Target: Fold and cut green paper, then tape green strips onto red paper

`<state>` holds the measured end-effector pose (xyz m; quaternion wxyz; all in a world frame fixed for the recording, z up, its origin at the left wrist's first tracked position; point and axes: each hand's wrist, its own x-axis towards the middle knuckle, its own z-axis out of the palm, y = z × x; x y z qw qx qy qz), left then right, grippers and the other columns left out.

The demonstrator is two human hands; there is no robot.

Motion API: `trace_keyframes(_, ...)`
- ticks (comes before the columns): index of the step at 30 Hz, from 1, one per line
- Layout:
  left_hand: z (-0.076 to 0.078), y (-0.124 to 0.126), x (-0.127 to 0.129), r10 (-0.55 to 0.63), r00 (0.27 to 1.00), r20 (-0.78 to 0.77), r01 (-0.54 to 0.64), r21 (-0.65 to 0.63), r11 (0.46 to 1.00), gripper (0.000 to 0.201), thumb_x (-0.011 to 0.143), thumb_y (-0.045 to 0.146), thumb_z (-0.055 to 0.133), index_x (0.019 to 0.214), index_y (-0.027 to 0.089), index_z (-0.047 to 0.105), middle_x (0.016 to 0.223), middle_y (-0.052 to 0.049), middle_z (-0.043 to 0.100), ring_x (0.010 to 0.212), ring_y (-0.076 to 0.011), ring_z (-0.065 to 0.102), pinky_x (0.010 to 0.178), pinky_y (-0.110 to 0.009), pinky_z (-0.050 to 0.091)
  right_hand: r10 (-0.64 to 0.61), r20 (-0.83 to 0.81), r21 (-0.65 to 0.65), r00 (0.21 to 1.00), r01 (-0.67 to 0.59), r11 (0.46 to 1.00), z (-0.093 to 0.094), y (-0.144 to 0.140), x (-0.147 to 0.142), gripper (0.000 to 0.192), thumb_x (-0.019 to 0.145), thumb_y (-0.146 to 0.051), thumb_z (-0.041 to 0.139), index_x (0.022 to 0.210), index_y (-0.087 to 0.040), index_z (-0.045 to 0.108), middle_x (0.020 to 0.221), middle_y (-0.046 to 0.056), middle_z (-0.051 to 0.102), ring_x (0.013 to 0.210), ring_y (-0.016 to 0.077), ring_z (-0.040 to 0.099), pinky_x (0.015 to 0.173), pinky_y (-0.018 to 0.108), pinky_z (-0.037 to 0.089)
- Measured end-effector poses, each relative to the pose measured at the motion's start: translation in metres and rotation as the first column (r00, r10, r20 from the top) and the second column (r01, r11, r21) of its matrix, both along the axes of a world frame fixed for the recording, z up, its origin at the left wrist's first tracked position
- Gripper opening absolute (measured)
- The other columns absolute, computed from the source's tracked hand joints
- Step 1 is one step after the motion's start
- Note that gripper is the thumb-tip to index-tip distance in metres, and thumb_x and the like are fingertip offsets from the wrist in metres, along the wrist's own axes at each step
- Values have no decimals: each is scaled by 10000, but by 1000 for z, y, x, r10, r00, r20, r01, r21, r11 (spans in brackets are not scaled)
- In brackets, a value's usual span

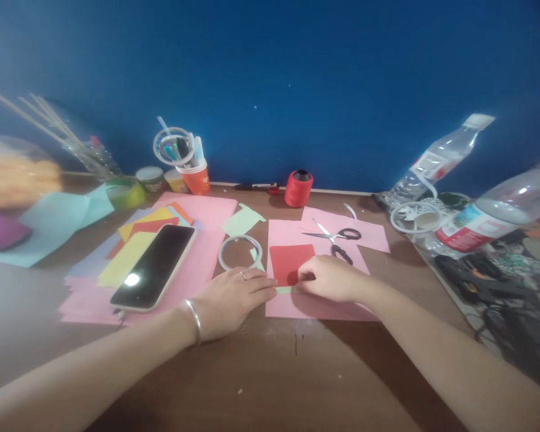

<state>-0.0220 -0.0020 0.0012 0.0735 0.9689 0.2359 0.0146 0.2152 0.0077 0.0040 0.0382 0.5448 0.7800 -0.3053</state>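
Observation:
A red paper rectangle [288, 262] lies on a pink sheet [315, 306] in the middle of the brown table. My right hand [330, 279] rests at its lower right corner, fingers pinched on the paper's edge. My left hand [231, 298], with a ring and a bracelet, lies flat beside it, fingertips pressing a thin pale green strip [283, 290] at the red paper's lower edge. A clear tape ring [240, 252] sits just above my left hand.
Scissors [337, 237] lie on pink paper behind my right hand. A phone [155, 266] rests on a stack of coloured sheets at left. A red thread spool [298, 188], an orange pen cup [193, 171], jars and plastic bottles [436, 162] stand around.

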Motion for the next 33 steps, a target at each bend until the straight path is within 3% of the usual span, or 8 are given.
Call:
trace_keyframes(6,0,-1,2,-11,1000,-7,11,0,1000,506,766,61,403,1248,215,429,1271,-17,508,1151,-203,432,893,-398,394,9,-4,9,1000,-9,1000,-1,0,2,243,741,-346,463,578,-184,541,545,-9,547,516,115,451,469,247,230)
trace_keyframes(15,1,-3,4,-33,999,-24,34,61,998,447,784,116,401,1223,184,458,1243,-35,528,1113,-231,446,887,-412,378,-2,26,21,1000,1,1000,0,-1,0,223,734,-314,458,580,-191,561,557,-9,573,518,112,462,463,247,234)
trace_keyframes(23,1,-10,11,7,998,-60,1,125,992,450,792,148,401,1239,167,450,1282,-10,488,1201,-254,326,1020,-431,202,-39,18,-32,999,40,999,1,1,-2,208,718,-355,490,632,-218,620,617,-3,612,531,121,485,463,247,260)
trace_keyframes(33,-3,-10,14,24,998,-63,-20,58,998,480,810,184,396,1290,194,392,1262,-1,501,1182,-236,348,1033,-434,176,-44,9,-25,999,44,999,0,1,-1,169,691,-279,485,628,-214,627,638,-6,620,544,116,492,473,247,273)
